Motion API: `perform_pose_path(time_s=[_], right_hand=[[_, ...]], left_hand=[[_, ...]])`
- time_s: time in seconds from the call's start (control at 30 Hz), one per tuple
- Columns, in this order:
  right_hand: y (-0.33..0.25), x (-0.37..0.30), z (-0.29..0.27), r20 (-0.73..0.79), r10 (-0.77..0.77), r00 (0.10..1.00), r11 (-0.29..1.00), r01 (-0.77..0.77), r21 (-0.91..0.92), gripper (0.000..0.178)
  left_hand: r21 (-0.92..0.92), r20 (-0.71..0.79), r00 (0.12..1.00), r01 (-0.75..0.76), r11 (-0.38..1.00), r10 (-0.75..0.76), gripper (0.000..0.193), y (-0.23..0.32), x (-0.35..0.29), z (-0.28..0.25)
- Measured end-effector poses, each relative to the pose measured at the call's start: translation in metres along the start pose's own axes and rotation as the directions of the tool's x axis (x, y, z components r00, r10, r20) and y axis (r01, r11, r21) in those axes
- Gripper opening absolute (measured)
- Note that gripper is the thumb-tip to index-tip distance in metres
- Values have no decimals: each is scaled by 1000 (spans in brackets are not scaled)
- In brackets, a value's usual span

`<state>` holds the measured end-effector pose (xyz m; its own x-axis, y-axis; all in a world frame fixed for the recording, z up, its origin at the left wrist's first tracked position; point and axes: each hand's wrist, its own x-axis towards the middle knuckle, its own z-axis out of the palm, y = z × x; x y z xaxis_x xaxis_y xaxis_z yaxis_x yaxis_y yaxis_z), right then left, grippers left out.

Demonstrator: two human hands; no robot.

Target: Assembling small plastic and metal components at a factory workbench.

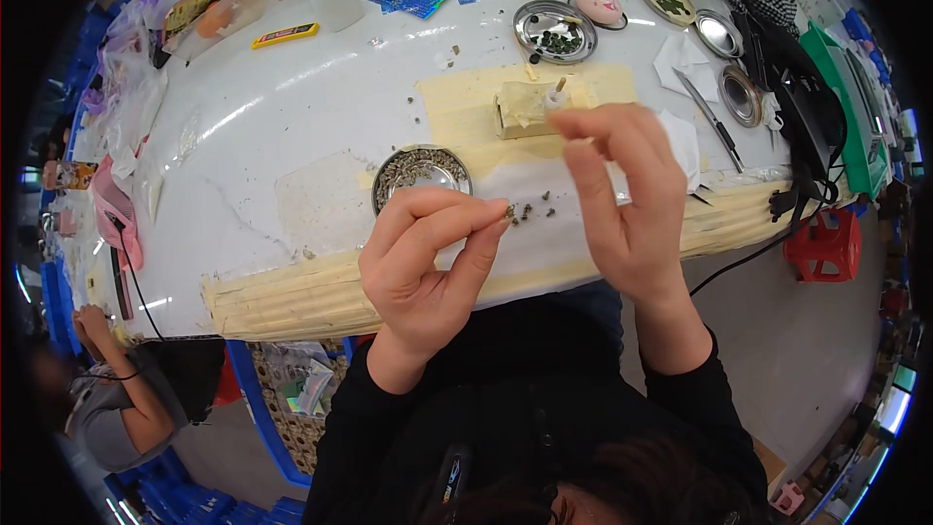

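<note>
My left hand point(420, 258) pinches a tiny brownish metal piece point(509, 213) between thumb and forefinger, above the near part of the worktable. Several similar dark little pieces point(528, 209) lie loose just right of those fingertips. Behind the hand stands a round metal dish point(461, 160) holding many tiny grey-brown parts. My right hand point(634, 199) is raised, slightly blurred, with thumb and forefinger apart and nothing visible between them. Its forefinger is close to a tape-covered block point(515, 117), which has a small whitish holder with a thin stick point(560, 86) upright at its right end.
Farther back are a metal dish with dark green bits point(556, 39), a pink oval object point(599, 6), and a yellow cutter point(285, 35). A pen-like tool point(709, 119) lies at right. Yellowish tape covers the table's front edge point(292, 306). Another person's hands point(94, 331) rest at far left.
</note>
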<state>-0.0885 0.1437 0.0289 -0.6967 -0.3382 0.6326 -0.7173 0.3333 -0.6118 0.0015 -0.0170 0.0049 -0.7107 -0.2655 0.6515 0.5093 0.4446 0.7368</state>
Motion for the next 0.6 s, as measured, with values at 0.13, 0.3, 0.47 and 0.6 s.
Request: perform_pose_path(time_s=[0.13,0.3,0.47,0.6], right_hand=[[-15,-18,2,245,194,950,862,-284,421,5],[-19,-17,4,112,62,992,962,-89,257,6],[-19,-23,7,120,171,978,924,-201,326,9],[-18,-23,8,66,73,995,971,-86,224,9]], left_hand=[[80,-1,997,-70,994,71,23,1,0,5],[171,-3,995,-102,980,104,25,6,0,8],[238,16,984,-175,955,177,26,1,-1,11],[274,13,979,-198,941,202,26,1,0,13]])
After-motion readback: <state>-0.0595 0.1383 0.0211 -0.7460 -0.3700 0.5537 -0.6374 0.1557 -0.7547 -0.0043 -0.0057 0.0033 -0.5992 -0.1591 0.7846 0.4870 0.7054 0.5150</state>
